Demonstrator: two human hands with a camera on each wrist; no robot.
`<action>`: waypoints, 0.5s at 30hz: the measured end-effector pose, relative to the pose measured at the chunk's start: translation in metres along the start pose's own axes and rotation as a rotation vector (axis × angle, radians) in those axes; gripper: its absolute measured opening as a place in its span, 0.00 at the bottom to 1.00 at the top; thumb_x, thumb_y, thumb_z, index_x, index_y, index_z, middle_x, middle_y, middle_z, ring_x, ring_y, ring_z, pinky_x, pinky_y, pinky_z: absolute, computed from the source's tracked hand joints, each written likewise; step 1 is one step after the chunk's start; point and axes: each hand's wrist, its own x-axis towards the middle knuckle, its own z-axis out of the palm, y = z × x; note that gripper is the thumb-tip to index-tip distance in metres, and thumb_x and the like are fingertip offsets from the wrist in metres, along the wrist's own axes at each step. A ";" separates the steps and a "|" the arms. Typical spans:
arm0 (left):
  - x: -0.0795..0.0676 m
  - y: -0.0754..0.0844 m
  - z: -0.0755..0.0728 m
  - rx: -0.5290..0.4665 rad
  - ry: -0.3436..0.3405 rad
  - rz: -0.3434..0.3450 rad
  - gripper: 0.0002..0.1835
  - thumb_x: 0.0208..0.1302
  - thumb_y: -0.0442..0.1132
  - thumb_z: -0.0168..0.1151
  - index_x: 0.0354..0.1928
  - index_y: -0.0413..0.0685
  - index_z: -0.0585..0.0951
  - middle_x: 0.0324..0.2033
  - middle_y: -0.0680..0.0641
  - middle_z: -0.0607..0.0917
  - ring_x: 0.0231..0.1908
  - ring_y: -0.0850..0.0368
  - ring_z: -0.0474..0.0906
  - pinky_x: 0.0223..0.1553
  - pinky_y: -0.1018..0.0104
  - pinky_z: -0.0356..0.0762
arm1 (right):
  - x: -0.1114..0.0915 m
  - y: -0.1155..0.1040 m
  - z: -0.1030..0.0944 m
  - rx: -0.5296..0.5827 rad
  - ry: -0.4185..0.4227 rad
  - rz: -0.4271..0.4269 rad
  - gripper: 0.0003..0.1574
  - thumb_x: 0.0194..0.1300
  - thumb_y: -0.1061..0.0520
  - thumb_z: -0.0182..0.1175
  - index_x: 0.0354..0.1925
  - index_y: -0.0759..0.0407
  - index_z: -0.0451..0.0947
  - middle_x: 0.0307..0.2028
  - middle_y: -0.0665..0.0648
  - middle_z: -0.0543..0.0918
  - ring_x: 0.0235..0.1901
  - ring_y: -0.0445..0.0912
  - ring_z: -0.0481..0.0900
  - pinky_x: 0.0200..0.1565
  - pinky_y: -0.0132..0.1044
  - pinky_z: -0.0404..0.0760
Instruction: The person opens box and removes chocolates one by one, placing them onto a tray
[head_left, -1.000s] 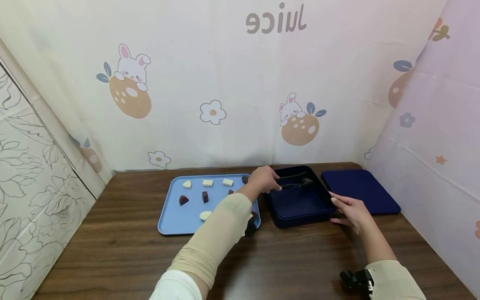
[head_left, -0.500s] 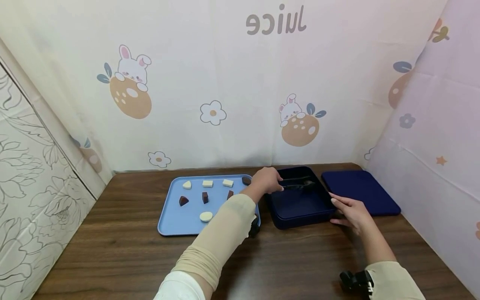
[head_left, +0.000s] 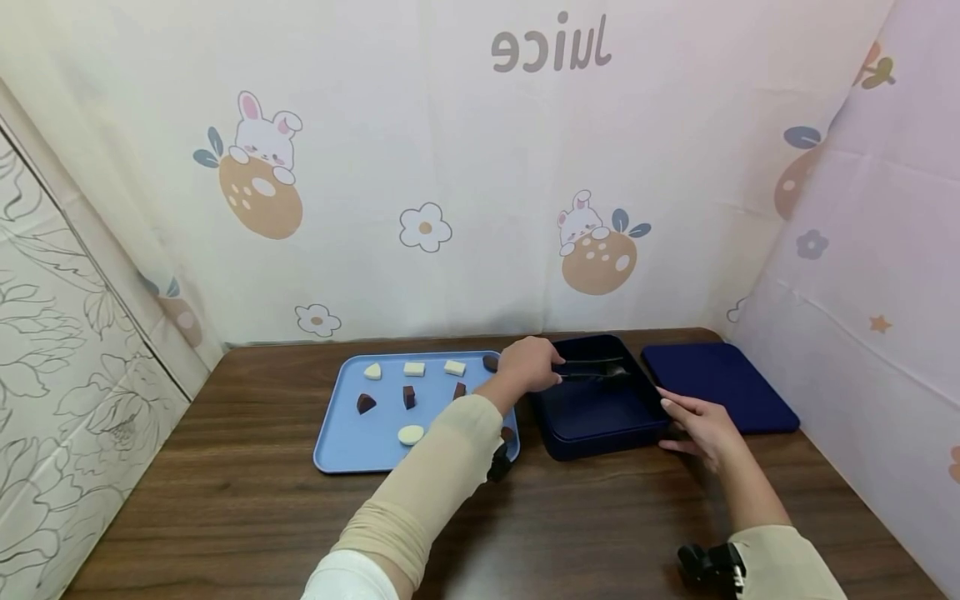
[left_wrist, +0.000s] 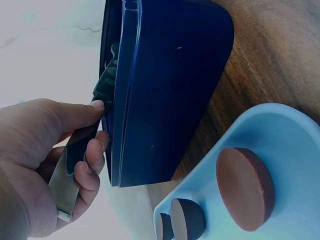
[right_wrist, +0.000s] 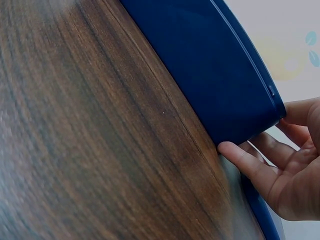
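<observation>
My left hand [head_left: 527, 364] grips a pair of tongs [head_left: 592, 375] with a steel handle and black front arms, reaching over the left rim into a dark navy box [head_left: 607, 412]. The tips lie toward the back right inside it; a small lighter patch shows there, and I cannot tell whether they hold anything. My right hand [head_left: 701, 425] holds the box's front right corner, thumb low at the front and other fingers along the side. On the light blue tray [head_left: 348, 446] lie several white and brown chocolates [head_left: 408, 396], partly hidden behind my left arm.
A flat navy lid [head_left: 720, 383] lies right of the box. Tray, box and lid stand side by side at the back of the wooden table [head_left: 225, 492], before a patterned curtain [head_left: 450, 167]. The tray's right end [left_wrist: 295, 125] sits close beside the box.
The tongs move slightly inside the box while their arms draw closer together. My left hand shifts a little; my right hand keeps its place at the corner.
</observation>
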 end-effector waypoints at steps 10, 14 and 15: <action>-0.016 -0.007 0.000 -0.003 0.042 0.055 0.19 0.66 0.53 0.63 0.59 0.71 0.80 0.51 0.60 0.83 0.28 0.61 0.77 0.18 0.68 0.65 | 0.000 0.001 0.000 -0.002 0.008 0.002 0.37 0.75 0.49 0.53 0.73 0.61 0.53 0.75 0.67 0.38 0.71 0.69 0.39 0.46 0.44 0.81; -0.025 -0.009 0.002 0.001 0.059 0.061 0.20 0.66 0.53 0.62 0.60 0.72 0.79 0.27 0.56 0.83 0.14 0.61 0.63 0.15 0.69 0.59 | -0.001 0.000 0.000 -0.005 0.004 0.000 0.37 0.75 0.49 0.53 0.73 0.61 0.53 0.75 0.67 0.38 0.71 0.69 0.39 0.46 0.43 0.81; -0.027 -0.009 0.002 0.001 0.066 0.060 0.20 0.67 0.54 0.62 0.61 0.72 0.79 0.22 0.55 0.80 0.12 0.60 0.60 0.14 0.69 0.57 | -0.001 0.000 0.000 -0.006 0.004 0.001 0.37 0.75 0.49 0.52 0.73 0.61 0.52 0.75 0.67 0.38 0.71 0.69 0.39 0.46 0.43 0.81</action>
